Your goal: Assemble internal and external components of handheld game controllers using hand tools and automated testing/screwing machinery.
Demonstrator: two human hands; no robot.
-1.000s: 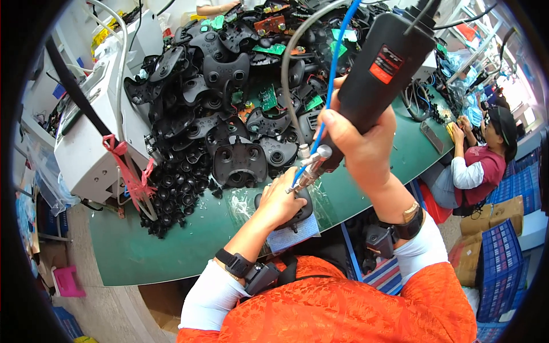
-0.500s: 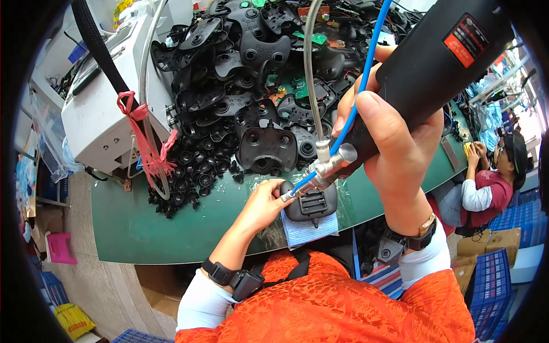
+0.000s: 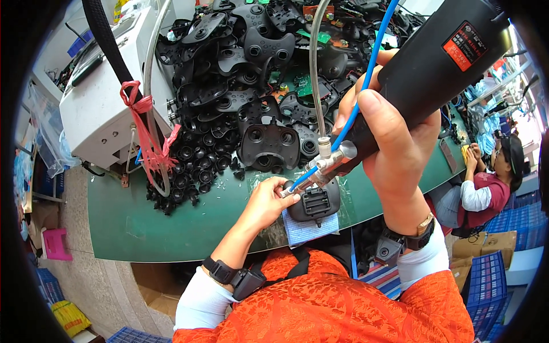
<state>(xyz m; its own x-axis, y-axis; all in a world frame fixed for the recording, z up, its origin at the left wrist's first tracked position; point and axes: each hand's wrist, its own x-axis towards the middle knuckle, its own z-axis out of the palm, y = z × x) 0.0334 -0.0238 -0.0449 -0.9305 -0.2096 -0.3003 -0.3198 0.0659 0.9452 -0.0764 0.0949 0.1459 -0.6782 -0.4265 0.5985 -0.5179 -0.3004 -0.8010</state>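
Note:
My right hand (image 3: 394, 126) is wrapped round the thick black body of an electric screwdriver (image 3: 434, 63), tilted down to the left. A clear hose (image 3: 317, 74) and a blue air tube (image 3: 374, 54) run to its metal nose. The tip meets the left side of a black game controller (image 3: 320, 207), which lies with its open battery bay facing up. My left hand (image 3: 266, 203) grips the controller's left edge, thumb next to the tip. Whether the tip touches a screw is hidden. Under the controller lies a folded blue-white cloth (image 3: 309, 230) on the green table (image 3: 154, 228).
Black controller shells (image 3: 269, 146) and loose circuit boards are heaped behind. Small round black caps (image 3: 200, 166) lie to their left. A white machine (image 3: 117, 103) with hoses tied by pink plastic stands far left. Another person (image 3: 492, 183) sits working at the right.
The screwdriver's tip has shifted slightly down and left on the controller. The controller has turned a little, and more of its battery bay shows. My left hand keeps its hold.

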